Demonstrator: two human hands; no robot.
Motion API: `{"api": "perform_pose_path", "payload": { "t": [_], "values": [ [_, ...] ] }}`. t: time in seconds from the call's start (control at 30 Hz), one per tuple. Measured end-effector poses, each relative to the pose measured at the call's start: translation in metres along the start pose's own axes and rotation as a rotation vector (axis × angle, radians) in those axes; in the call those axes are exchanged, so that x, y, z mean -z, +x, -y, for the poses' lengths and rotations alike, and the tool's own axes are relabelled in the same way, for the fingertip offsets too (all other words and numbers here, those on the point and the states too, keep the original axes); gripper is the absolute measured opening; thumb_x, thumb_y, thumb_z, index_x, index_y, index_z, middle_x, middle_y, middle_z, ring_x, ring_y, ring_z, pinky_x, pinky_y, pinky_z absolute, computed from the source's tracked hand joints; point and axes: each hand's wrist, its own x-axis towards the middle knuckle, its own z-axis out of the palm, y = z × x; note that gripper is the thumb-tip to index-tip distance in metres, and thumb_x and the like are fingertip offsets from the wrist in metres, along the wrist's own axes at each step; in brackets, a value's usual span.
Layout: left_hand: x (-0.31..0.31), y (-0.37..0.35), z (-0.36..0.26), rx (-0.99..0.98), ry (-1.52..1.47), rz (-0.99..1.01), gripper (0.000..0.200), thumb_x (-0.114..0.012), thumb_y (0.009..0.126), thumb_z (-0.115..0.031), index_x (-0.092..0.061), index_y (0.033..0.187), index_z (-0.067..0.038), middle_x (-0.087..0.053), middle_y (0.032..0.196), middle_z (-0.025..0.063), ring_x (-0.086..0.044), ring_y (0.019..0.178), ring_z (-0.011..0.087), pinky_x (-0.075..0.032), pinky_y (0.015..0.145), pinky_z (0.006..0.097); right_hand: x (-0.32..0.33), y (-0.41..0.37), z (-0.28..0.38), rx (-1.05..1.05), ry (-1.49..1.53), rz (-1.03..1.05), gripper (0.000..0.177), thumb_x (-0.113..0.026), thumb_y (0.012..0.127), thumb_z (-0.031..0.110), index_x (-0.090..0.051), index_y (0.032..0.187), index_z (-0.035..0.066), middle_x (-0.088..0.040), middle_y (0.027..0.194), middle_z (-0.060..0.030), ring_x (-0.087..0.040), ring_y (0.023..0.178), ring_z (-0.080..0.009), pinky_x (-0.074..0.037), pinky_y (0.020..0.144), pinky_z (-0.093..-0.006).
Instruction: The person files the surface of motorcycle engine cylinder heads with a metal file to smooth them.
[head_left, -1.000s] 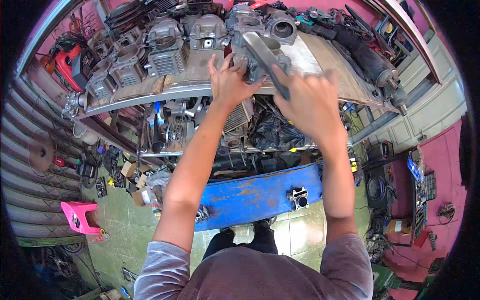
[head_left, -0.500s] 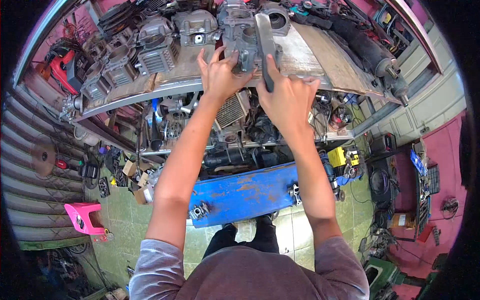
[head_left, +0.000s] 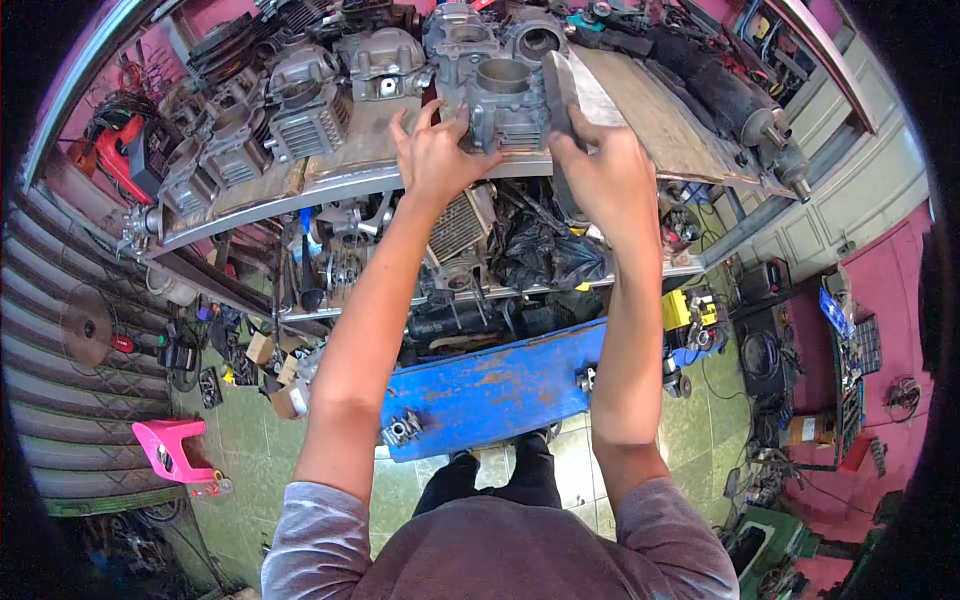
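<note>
My left hand (head_left: 436, 158) is spread at the shelf's front edge, by the lower left side of a grey engine cylinder block (head_left: 503, 78). Its fingers are apart, the thumb stretched toward the block's front; whether it touches cannot be told. In my right hand (head_left: 606, 175) is a long, flat grey bar (head_left: 560, 95), gripped near its lower end. The bar stands tilted, close to the block's right side, and its lower tip hangs past the shelf edge. Another round-bored engine casting (head_left: 537, 42) sits behind the block.
More cylinder blocks (head_left: 305, 120) and a cylinder head (head_left: 388, 62) line the shelf to the left. Exhaust mufflers (head_left: 735, 105) lie at the right. Below stands a blue rusty bench (head_left: 490, 400) bearing a carburetor-like part (head_left: 402, 428). A pink stool (head_left: 172, 450) is on the floor.
The bar and my right hand have moved right and toward me, off the cylinder block, whose round bore now shows in full. My left hand has barely moved.
</note>
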Motion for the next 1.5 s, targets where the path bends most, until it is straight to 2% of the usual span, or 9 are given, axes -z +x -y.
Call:
{"api": "perform_pose_path", "payload": {
  "t": [0.13, 0.2, 0.43, 0.57, 0.63, 0.77, 0.97, 1.17, 1.5],
  "values": [
    [0.002, 0.007, 0.003, 0.007, -0.003, -0.038, 0.077, -0.081, 0.069, -0.063, -0.074, 0.119, -0.006, -0.078, 0.095, 0.0092, -0.058, 0.126, 0.0280, -0.026, 0.113, 0.0569, -0.006, 0.029, -0.001, -0.029, -0.061, -0.047, 0.053, -0.065, 0.088, 0.038, -0.068, 0.132, 0.009, -0.073, 0.103, -0.0270, -0.070, 0.105, -0.0420, -0.048, 0.100, -0.0483],
    [0.007, 0.015, 0.003, 0.263, -0.189, 0.054, 0.075, -0.082, 0.071, -0.060, -0.070, 0.125, -0.009, -0.077, 0.102, 0.0119, -0.059, 0.124, 0.0317, -0.033, 0.107, 0.0586, 0.000, 0.027, 0.002, -0.028, -0.006, -0.004, 0.053, -0.065, 0.088, 0.038, -0.068, 0.133, 0.010, -0.073, 0.103, -0.0269, -0.070, 0.105, -0.0422, -0.048, 0.100, -0.0482],
    [0.036, 0.036, -0.029, 0.134, -0.115, 0.148, 0.062, -0.088, 0.073, -0.036, -0.064, 0.126, -0.014, -0.069, 0.117, 0.0163, -0.059, 0.119, 0.0367, -0.049, 0.095, 0.0583, 0.009, 0.027, -0.008, -0.040, 0.027, 0.076, 0.052, -0.065, 0.089, 0.039, -0.068, 0.134, 0.013, -0.073, 0.096, -0.0284, -0.070, 0.101, -0.0429, -0.051, 0.094, -0.0469],
    [0.035, 0.040, -0.030, 0.101, -0.148, 0.182, 0.058, -0.089, 0.073, -0.028, -0.066, 0.125, -0.013, -0.067, 0.120, 0.0165, -0.059, 0.119, 0.0370, -0.050, 0.093, 0.0571, 0.013, 0.027, -0.011, -0.093, 0.058, 0.136, 0.052, -0.065, 0.089, 0.040, -0.067, 0.134, 0.014, -0.072, 0.099, -0.0304, -0.070, 0.102, -0.0431, -0.051, 0.094, -0.0467],
    [0.033, 0.035, -0.034, 0.059, -0.085, 0.024, 0.055, -0.090, 0.070, -0.027, -0.069, 0.119, -0.010, -0.068, 0.114, 0.0189, -0.063, 0.110, 0.0393, -0.053, 0.093, 0.0472, 0.012, 0.025, -0.016, -0.077, 0.065, 0.130, 0.052, -0.065, 0.089, 0.040, -0.067, 0.134, 0.014, -0.072, 0.099, -0.0310, -0.070, 0.102, -0.0429, -0.051, 0.094, -0.0465],
    [0.031, 0.034, -0.041, 0.122, -0.063, 0.032, 0.050, -0.090, 0.071, -0.025, -0.072, 0.114, -0.009, -0.069, 0.113, 0.0200, -0.064, 0.110, 0.0390, -0.053, 0.092, 0.0485, 0.010, 0.022, -0.021, -0.075, 0.093, 0.119, 0.053, -0.065, 0.089, 0.040, -0.067, 0.134, 0.014, -0.071, 0.101, -0.0321, -0.070, 0.104, -0.0428, -0.051, 0.095, -0.0460],
    [0.025, 0.048, -0.036, 0.248, -0.115, 0.254, 0.053, -0.093, 0.066, -0.025, -0.073, 0.109, -0.003, -0.069, 0.114, 0.0237, -0.064, 0.111, 0.0421, -0.052, 0.092, 0.0495, 0.006, 0.016, -0.026, 0.030, 0.107, 0.050, 0.052, -0.066, 0.088, 0.039, -0.068, 0.133, 0.014, -0.072, 0.094, -0.0292, -0.072, 0.097, -0.0419, -0.052, 0.092, -0.0456],
    [0.008, 0.027, -0.040, 0.144, -0.253, -0.092, 0.051, -0.095, 0.061, -0.020, -0.069, 0.098, 0.003, -0.066, 0.105, 0.0249, -0.063, 0.101, 0.0440, -0.051, 0.087, 0.0489, -0.001, 0.014, -0.020, 0.140, 0.055, -0.005, 0.051, -0.066, 0.089, 0.038, -0.067, 0.134, 0.014, -0.074, 0.088, -0.0244, -0.072, 0.085, -0.0392, -0.048, 0.086, -0.0460],
    [-0.027, 0.015, -0.027, 0.041, -0.330, -0.411, 0.039, -0.088, 0.059, -0.004, -0.066, 0.091, -0.005, -0.059, 0.110, 0.0175, -0.056, 0.120, 0.0406, -0.044, 0.097, 0.0522, -0.037, 0.022, -0.012, 0.370, -0.225, -0.195, 0.055, -0.070, 0.088, 0.038, -0.064, 0.140, 0.019, -0.070, 0.073, -0.0173, -0.068, 0.071, -0.0314, -0.037, 0.083, -0.0442]
  ]
}}
